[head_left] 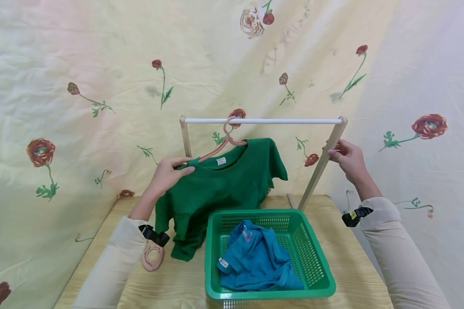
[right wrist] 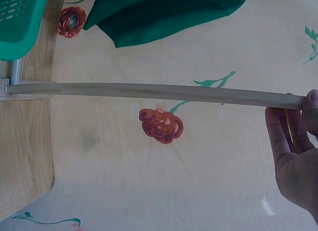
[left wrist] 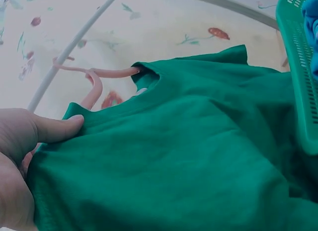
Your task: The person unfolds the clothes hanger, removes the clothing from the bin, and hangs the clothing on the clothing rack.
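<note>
A green T-shirt (head_left: 228, 176) hangs on a pink hanger (head_left: 230, 139), whose hook is at the white rod (head_left: 286, 121) of a small clothes rack. My left hand (head_left: 167, 175) pinches the shirt's left shoulder over the hanger's end, thumb in front; its other fingers are partly hidden behind the cloth in the left wrist view. With fingers and thumb, my right hand (head_left: 349, 160) holds the rack's right wooden post (head_left: 320, 169) near its upper part. In the right wrist view that post (right wrist: 149, 91) runs straight from its base to the fingers.
A green plastic basket (head_left: 270, 295) stands in front of the rack, with a crumpled blue garment (head_left: 259, 257) inside. Some pink item (head_left: 151, 257) lies on the wooden table (head_left: 170, 287) left of it, near the left wrist. Flower-printed cloth (head_left: 120, 34) covers the wall behind.
</note>
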Demonstrator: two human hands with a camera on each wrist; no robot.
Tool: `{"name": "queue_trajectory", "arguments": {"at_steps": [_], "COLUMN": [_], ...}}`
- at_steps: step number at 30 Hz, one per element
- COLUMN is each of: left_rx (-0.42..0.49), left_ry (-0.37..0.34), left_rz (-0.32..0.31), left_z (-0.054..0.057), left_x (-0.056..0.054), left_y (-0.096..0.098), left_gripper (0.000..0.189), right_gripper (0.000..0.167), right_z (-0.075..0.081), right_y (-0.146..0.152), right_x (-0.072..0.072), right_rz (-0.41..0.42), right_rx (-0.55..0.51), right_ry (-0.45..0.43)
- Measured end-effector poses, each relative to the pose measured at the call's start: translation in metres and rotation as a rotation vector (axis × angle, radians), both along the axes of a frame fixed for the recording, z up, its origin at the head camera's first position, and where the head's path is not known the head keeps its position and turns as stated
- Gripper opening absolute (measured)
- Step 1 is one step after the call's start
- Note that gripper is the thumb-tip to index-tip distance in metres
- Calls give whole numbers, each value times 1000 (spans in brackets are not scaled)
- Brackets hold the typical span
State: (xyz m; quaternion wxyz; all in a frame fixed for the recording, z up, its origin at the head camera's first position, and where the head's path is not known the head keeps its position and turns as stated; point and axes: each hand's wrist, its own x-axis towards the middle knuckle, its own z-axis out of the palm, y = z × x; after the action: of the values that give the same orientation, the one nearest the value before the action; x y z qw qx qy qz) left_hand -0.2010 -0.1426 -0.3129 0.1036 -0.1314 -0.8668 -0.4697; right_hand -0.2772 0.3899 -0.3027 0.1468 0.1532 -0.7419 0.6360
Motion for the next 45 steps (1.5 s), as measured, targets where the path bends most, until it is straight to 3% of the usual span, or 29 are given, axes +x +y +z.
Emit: {"name": "queue_trajectory", "arguments": {"at_steps": [8,15,20,28,45], "left_rx": [33,19,8,-10,-40], "left_ry": [-65,-106,-124,-112,-107], "left_rz": [-13,-59,-76,-110,-121], "left_z": [-1,2,2,1,3], "left_x": [1,0,0,0,4], "left_y": [-18,-20,-19,-18,-18], "left_gripper": [38,40,43,48,54], "right_gripper": [37,27,40,44,43], "right_z": [1,1,0,1,-1], "right_y": [1,0,0,-1,3], "right_x": [-2,0,1,1,-3], "right_rz": [-28,1,-10,-12,3], "right_rx": [45,-2,21,32,6], "right_ry": [-11,-2,-1,5,8]}}
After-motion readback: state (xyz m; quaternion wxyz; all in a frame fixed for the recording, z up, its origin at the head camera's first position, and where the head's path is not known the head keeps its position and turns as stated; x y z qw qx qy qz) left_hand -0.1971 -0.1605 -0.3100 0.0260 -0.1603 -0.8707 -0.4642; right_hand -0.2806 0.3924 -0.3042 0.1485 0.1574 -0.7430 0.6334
